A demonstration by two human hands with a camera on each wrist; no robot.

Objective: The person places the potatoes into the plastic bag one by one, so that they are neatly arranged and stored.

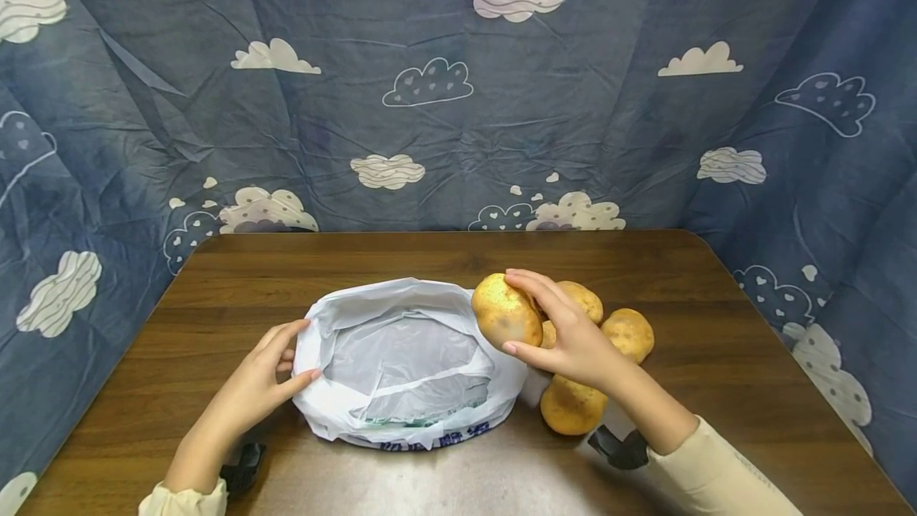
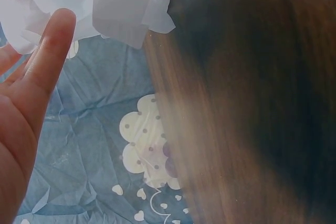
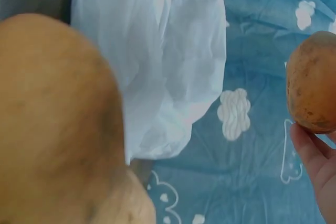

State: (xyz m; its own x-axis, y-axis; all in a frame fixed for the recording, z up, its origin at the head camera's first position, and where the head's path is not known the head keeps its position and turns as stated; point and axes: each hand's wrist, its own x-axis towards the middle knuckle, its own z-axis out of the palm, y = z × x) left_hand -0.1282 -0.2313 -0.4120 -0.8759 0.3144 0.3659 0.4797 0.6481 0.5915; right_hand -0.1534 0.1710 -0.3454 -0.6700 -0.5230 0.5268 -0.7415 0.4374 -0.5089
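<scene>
A white plastic bag (image 1: 322, 412) stands on the table with its mouth spread wide and blue print along its near side. At its left rim, my left hand (image 1: 254, 385) touches the bag with thumb and fingertips apart. In the left wrist view one straight finger (image 2: 55, 40) lies against the white plastic. My right hand (image 1: 573, 337) grips a large yellow potato (image 1: 501, 313) between thumb and fingers, above the bag's right edge. The right wrist view also shows this held potato (image 3: 315, 85) at its right side. The bag's inner bottom is partly hidden by folds.
Right of the bag lie several more potatoes, including one at the near side (image 1: 571, 407), one farther right (image 1: 630, 333) and one behind the right hand (image 1: 582, 299). Blue cloud-patterned cloth (image 1: 430, 142) hangs behind the brown wooden table (image 1: 716, 388).
</scene>
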